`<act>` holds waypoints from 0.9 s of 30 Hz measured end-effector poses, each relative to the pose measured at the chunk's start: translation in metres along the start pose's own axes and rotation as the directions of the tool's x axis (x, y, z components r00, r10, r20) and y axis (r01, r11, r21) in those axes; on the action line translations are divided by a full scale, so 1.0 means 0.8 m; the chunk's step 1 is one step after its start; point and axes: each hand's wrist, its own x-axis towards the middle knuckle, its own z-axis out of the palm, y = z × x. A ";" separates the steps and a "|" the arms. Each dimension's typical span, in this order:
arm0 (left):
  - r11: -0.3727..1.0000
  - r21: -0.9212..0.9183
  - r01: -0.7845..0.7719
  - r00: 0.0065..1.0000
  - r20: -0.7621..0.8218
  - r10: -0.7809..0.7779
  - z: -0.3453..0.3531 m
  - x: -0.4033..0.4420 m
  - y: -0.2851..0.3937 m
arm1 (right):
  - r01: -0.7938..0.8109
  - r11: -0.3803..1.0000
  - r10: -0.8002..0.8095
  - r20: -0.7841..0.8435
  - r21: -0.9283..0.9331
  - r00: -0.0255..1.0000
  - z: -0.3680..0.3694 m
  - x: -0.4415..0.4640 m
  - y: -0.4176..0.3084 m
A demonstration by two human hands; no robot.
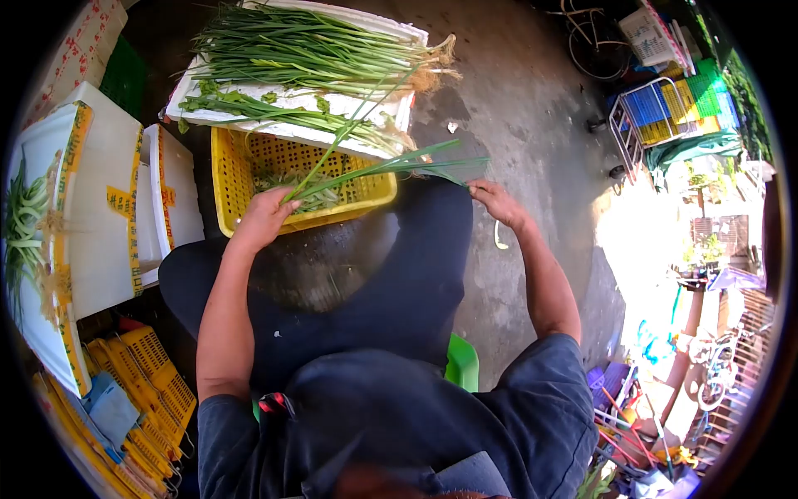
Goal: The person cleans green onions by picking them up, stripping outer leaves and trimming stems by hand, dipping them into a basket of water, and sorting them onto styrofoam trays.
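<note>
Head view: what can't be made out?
In the head view:
Right hand: too small to tell whether it touches the leafy stalks.
Stalk ends inside left hand: hidden by its grip.
Yellow crate: far rim mostly covered by foam tray.
Green seat: mostly hidden by the person's body.

2 bare hands over a seated lap, with long green stalks stretched between them.
The left hand (264,220) grips the green stalks (366,171); the right hand (499,202) has its fingers bunched at the leaf ends, too small to tell whether pinching. Just ahead of the left hand, a yellow basket (378,192) holds loose greens; beyond it, 1 white foam slab (178,106) carries a rooted pile (307,58). White foam boxes (104,200) stand left of the left hand; a loaded trolley (661,112) stands ahead and right of the right hand.
</note>
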 end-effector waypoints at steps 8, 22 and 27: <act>0.997 -0.022 0.077 0.997 -0.005 -0.078 -0.010 -0.004 0.021 | -0.140 0.943 0.146 0.004 0.301 0.989 -0.002 -0.008 0.003; 0.998 0.065 0.010 1.000 -0.024 -0.009 -0.002 0.004 0.018 | -0.021 0.997 -0.033 -0.656 -0.075 0.754 -0.023 0.044 -0.069; 0.981 -0.051 0.188 0.963 -0.189 -0.194 -0.037 -0.002 0.015 | 0.140 0.962 0.063 -0.691 0.233 0.720 -0.055 0.066 -0.108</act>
